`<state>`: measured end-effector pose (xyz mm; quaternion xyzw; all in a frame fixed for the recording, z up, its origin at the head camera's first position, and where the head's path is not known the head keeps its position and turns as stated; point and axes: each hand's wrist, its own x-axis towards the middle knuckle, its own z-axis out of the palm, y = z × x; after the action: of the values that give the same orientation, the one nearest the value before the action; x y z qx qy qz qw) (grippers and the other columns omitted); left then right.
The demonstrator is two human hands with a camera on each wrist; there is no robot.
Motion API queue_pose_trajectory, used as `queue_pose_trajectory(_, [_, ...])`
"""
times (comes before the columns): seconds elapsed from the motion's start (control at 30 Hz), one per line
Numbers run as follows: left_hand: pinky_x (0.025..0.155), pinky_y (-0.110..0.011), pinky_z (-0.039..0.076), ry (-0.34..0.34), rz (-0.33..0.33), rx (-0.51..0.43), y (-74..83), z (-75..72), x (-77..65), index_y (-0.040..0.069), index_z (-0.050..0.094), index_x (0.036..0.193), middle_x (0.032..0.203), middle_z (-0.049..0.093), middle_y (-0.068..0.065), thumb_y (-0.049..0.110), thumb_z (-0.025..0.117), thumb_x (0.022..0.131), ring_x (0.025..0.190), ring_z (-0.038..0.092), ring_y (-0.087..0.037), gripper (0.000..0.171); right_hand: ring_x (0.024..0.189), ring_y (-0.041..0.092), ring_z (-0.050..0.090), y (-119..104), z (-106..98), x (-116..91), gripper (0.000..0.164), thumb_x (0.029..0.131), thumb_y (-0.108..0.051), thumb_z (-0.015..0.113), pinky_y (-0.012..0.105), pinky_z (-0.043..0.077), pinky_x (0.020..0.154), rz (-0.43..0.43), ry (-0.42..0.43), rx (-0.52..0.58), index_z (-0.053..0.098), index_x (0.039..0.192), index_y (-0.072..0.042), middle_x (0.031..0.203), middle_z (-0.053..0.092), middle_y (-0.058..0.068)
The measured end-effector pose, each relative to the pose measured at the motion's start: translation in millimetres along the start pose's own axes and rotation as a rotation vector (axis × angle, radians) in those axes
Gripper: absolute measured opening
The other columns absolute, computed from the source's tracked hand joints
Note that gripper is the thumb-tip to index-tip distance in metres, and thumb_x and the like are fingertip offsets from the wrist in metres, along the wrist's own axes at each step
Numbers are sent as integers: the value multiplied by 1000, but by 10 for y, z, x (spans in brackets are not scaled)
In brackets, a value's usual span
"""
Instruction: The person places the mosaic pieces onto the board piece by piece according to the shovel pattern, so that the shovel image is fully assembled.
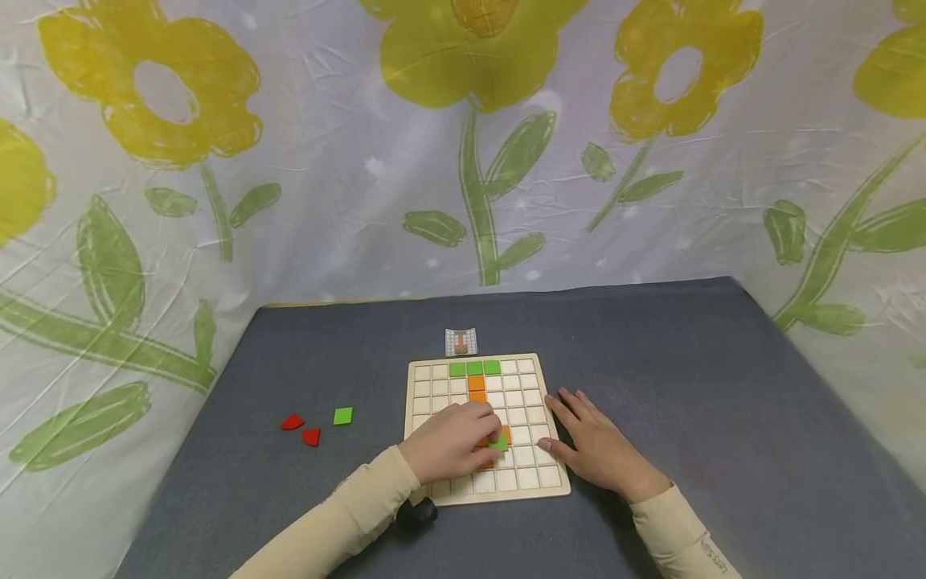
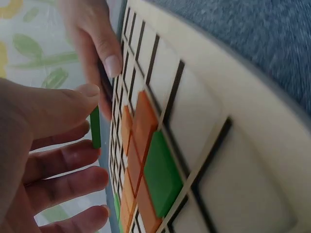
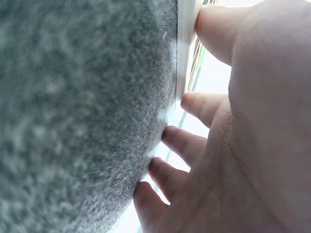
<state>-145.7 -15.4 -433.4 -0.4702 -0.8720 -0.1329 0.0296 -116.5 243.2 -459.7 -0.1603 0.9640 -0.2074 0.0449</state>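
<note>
My left hand (image 1: 450,441) is over the lower middle of a pale wooden grid board (image 1: 550,478). Between its thumb and fingers it pinches a thin green square tile (image 2: 95,127), held edge-on above the squares in the left wrist view. Below lie orange tiles (image 2: 144,116) and a green tile (image 2: 163,174) set in the grid. A row of green tiles (image 1: 474,368) lies at the board's far side, orange tiles (image 1: 476,383) running down from it, partly hidden by the hand. My right hand (image 1: 596,444) rests with fingers spread, thumb and forefinger at the board's right edge.
Left of the board, two red pieces (image 1: 292,421) and a loose green tile (image 1: 343,416) lie on the dark grey tablecloth (image 1: 217,482). Behind the board is a small pattern card (image 1: 460,342). A flower-printed curtain (image 1: 325,201) surrounds the table's back and sides.
</note>
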Motion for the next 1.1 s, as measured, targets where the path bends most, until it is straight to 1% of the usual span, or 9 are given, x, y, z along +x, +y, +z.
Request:
queue_pose_trajectory(0.1, [64,-19,35,-10,17,3,21,39,12,19,59,86,80,47,10,35,69,89,70,41,-4,19,142,43,22,0,2,-2,69,93,-46,57,59,27,109,-5,6,-1,36,148,-10,152,31,21])
queue_pose_trajectory(0.27, [64,-19,35,-2,46,12,25,96,12,20,60,84,77,46,11,35,69,88,67,40,-3,19,142,42,22,-6,0,0,69,93,-46,57,59,27,109,-3,4,-3,36,148,-10,152,30,20])
queue_pose_trajectory(0.5, [63,-19,35,-3,59,15,27,125,5,19,61,84,77,47,10,35,71,87,69,41,-4,19,142,43,22,-3,-6,-4,68,94,-46,57,59,27,108,-8,5,-7,36,148,-10,152,31,21])
queue_pose_trajectory(0.8, [62,-18,32,31,94,30,33,178,23,19,60,84,76,46,10,35,72,86,67,39,-4,19,141,43,23,-3,-3,-6,69,93,-46,57,58,27,109,-9,8,-15,36,148,-10,151,32,21])
queue_pose_trajectory(0.93, [63,-18,33,30,89,26,35,198,27,20,61,85,77,46,10,35,72,86,68,39,-5,19,141,43,23,-3,0,-2,69,94,-46,57,58,27,109,-16,13,-17,37,148,-9,151,32,22])
queue_pose_trajectory(1.1, [67,-20,37,26,89,37,42,217,37,20,60,85,80,49,10,37,70,87,70,42,-5,19,141,43,23,6,3,-1,69,93,-45,58,58,27,109,-17,16,-15,37,147,-8,151,31,23])
